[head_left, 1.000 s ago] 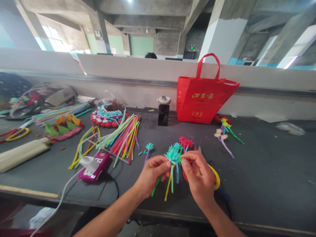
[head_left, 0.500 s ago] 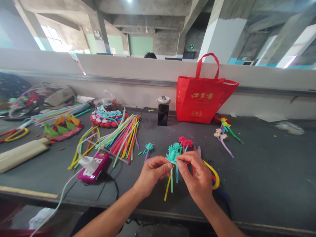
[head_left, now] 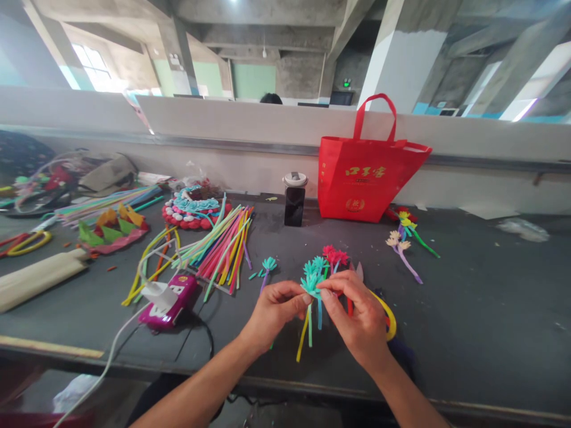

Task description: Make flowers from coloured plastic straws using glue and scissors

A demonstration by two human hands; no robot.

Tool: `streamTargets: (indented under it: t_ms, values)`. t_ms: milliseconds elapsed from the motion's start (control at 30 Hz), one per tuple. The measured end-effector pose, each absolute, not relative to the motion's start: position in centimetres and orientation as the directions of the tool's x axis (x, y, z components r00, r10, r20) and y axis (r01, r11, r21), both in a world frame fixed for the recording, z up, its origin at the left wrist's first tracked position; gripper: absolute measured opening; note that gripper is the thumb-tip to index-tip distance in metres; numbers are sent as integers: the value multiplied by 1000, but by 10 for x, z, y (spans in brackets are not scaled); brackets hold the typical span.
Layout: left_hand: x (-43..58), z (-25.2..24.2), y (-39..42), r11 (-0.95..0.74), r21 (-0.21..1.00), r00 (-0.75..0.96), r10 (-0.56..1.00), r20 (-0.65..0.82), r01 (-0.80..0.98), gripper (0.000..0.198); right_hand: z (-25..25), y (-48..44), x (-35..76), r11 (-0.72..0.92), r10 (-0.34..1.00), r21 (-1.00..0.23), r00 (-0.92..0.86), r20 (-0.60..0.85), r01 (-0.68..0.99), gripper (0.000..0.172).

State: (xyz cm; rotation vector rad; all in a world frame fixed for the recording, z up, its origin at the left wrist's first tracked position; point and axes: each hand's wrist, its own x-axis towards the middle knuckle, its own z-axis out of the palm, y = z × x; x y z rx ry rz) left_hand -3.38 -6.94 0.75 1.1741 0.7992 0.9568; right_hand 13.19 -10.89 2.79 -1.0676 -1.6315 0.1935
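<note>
Well, at the left edge of the frame a pair of scissors (head_left: 30,242) lies on the dark worktop (head_left: 482,309), with a cream roll (head_left: 42,276) just below. Next along come a purple power strip (head_left: 169,302) and a fanned bundle of coloured stems (head_left: 227,249), then a small turquoise flower on a purple stem (head_left: 269,265). At lower centre, the left hand (head_left: 279,306) has its fingers pinched on the base of a bushy turquoise flower (head_left: 311,283); yellow, pale green and blue stems hang below, though I can't tell which belong to it. A crimson flower (head_left: 334,255) shows behind. The right hand (head_left: 359,306) pinches the bloom's right side, thumb and forefinger together. Right of centre, a red bag (head_left: 372,178) stands near the partition, and a cream flower (head_left: 398,241) with a lilac stem lies below it.
</note>
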Motion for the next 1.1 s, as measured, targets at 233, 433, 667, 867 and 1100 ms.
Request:
streamTargets:
  t_ms: [233, 433, 667, 867, 1100]
  values:
    - [-34, 7, -70, 87, 979, 409, 912, -5, -182, 24, 28, -108, 129, 557, 737, -644, 46, 675, 525, 9]
    - [-32, 6, -71, 73, 976, 392, 920, 13, -204, 21, 26, -109, 125, 521, 750, -653, 71, 658, 550, 13]
    - [-31, 7, -73, 85, 970, 398, 917, 14, -229, 22, 24, -108, 123, 508, 744, -642, 83, 663, 574, 15]
    - [-31, 5, -72, 131, 965, 403, 915, -29, -229, 22, 25, -109, 122, 531, 732, -645, 86, 676, 550, 15]
    - [-33, 7, -72, 253, 903, 533, 845, -32, -346, 25, 23, -108, 121, 534, 729, -658, 105, 677, 531, 12]
